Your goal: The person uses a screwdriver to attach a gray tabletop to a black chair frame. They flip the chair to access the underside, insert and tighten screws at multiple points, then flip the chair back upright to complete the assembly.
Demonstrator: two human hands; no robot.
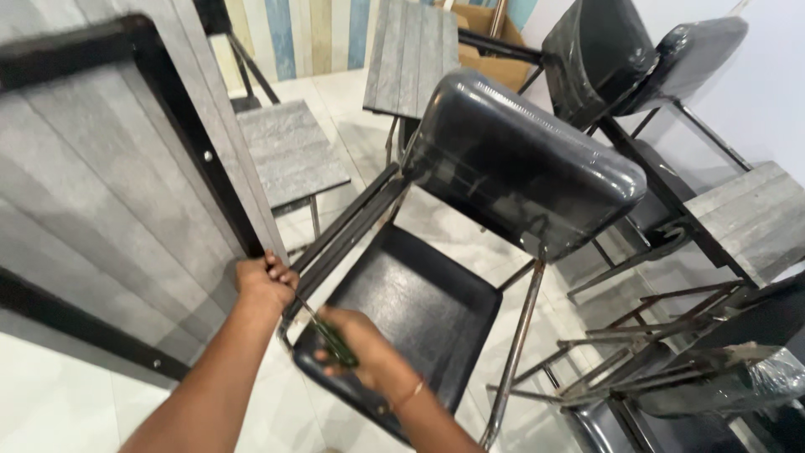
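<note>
Screwdriver (332,337), green-handled and gripped in the curled fingers of the right hand (362,348), points at the black chair (419,302) frame's front-left corner, which the left hand (264,283) steadies with closed fingers; seemingly mid-fastening, needing the tip seated squarely.

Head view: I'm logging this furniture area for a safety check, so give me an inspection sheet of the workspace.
Surface: pale tiled floor, glossy.
Job's things: black chair with wrapped backrest, tipped forward; green-handled screwdriver at its frame.
Clutter: more black chairs top right, bare metal frames lower right, small grey tables, cardboard box.
Grips: left hand clasps the chair frame beside the grey panel; right hand holds the screwdriver.
Cables: nothing seen.
Surroundings: large grey wood-look panel with black frame at left; striped plank wall behind.
</note>
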